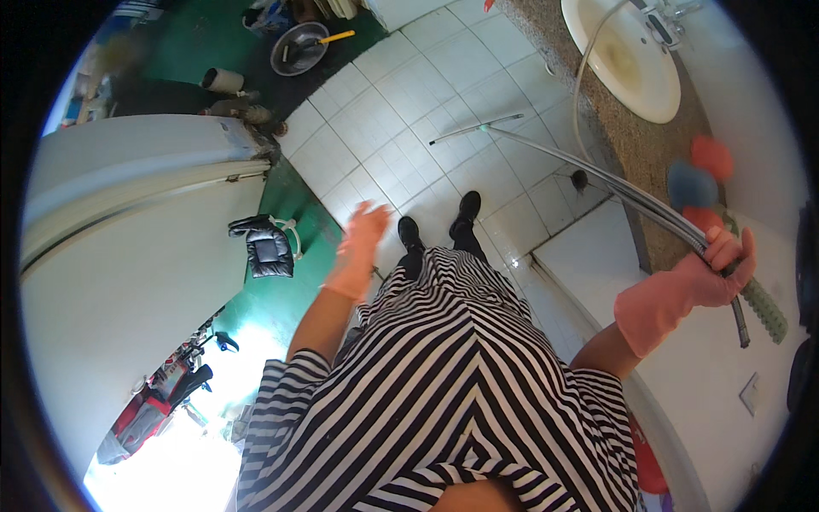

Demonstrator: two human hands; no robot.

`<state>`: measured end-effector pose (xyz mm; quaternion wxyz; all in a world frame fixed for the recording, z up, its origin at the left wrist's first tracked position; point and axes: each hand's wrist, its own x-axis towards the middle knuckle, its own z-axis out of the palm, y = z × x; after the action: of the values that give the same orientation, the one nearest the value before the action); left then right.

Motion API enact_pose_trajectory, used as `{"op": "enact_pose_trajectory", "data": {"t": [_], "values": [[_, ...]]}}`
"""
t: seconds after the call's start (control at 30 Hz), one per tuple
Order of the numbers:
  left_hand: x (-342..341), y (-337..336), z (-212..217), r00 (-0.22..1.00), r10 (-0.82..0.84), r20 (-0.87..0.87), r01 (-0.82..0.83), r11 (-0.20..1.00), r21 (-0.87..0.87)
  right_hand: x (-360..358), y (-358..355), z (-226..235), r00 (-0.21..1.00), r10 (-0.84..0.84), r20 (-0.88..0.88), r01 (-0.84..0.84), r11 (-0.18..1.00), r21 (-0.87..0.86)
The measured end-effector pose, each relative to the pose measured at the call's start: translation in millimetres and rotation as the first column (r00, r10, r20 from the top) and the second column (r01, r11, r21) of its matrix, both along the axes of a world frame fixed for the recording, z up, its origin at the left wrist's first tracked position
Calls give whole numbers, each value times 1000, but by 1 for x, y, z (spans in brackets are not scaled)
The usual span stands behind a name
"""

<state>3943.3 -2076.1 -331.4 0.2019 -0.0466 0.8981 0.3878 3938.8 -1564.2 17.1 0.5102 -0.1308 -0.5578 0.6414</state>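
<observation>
My left hand [360, 243], in a pink rubber glove, hangs in front of me over the tiles; motion blurs it, but its fingers look stretched out and nothing shows in them. On the right, my right hand [712, 273], also gloved in pink, is closed around the upper part of a long metal-handled floor squeegee [580, 160]. The squeegee's narrow crossbar reaches down to the white floor tiles. A second grey rod or tube runs along the handle near my grip. Beside that hand is a light green textured strip [763, 311], partly hidden; I cannot tell whether I grip it too.
A brown stone counter [636, 145] with a white washbasin [644, 81] stands at the right, a hose [580, 102] hanging from it. Red and blue items [693, 183] lie on it. A white door [153, 256] is at the left. Far left sits a metal basin [299, 51].
</observation>
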Motion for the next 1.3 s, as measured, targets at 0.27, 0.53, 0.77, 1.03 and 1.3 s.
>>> {"op": "enact_pose_trajectory", "data": {"t": [0.27, 0.53, 0.77, 1.03, 1.3], "values": [[143, -332, -69, 951, 107, 292, 63, 854, -517, 16, -57, -2, 995, 59, 75, -66, 994, 92], [225, -305, -162, 975, 138, 173, -139, 990, -8, -16, -97, 11, 980, -84, 181, 62, 990, 123], [215, -187, -84, 261, 413, 872, -963, 49, 265, -31, -148, 21, 972, -57, 228, 45, 997, 58], [246, -248, -93, 26, 553, 832, -984, -134, 120, -32, -207, 29, 906, -231, 356, 207, 973, 105], [254, -283, -93, -52, 650, 758, -975, -198, 103, -34, -161, 9, 936, -162, 311, 129, 984, 126]]}}
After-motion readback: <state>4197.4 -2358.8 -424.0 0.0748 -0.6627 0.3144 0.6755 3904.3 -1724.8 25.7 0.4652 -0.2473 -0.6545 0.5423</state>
